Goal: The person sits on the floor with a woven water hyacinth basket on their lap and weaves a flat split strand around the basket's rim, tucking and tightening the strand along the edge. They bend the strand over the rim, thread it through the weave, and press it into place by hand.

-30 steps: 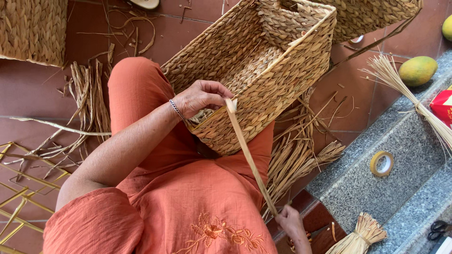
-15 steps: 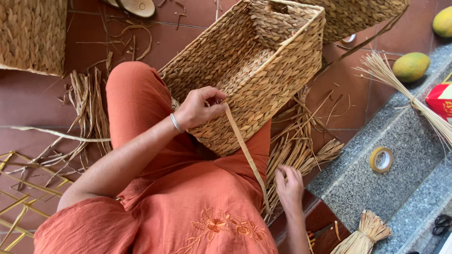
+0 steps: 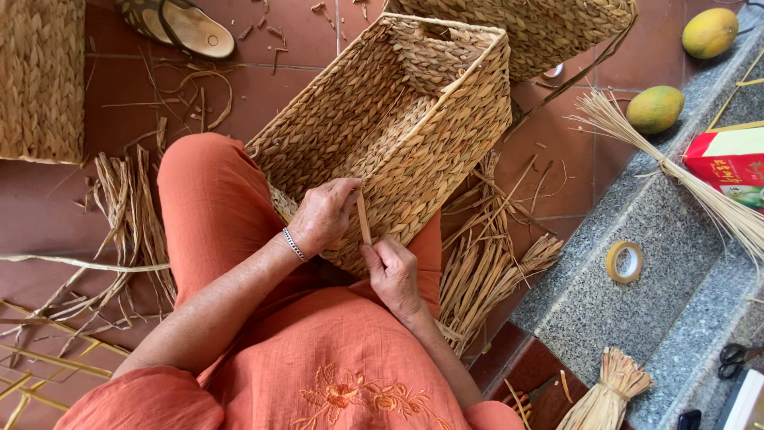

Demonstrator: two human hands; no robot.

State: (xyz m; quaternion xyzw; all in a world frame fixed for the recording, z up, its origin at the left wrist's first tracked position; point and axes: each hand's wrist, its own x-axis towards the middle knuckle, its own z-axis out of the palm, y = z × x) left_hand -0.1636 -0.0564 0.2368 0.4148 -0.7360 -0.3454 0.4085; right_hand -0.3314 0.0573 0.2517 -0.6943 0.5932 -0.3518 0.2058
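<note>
Rectangular woven basket [image 3: 398, 135], coarse braided straw, tan, tipped on its side across the lap, open mouth facing up-left, long axis running from lower left to upper right. Flat pale strip [image 3: 363, 218], narrow and stiff-looking, standing nearly upright against the basket's near edge. Left hand [image 3: 322, 215] curled over the rim, fingers pinching the strip's upper end. Right hand [image 3: 394, 271] just below, thumb and fingers closed on the strip's lower end. Loose dried straw [image 3: 485, 263] heaped beside the right knee on red tile floor [image 3: 64, 207]. Tape roll [image 3: 625, 263] on speckled stone ledge [image 3: 637, 318].
</note>
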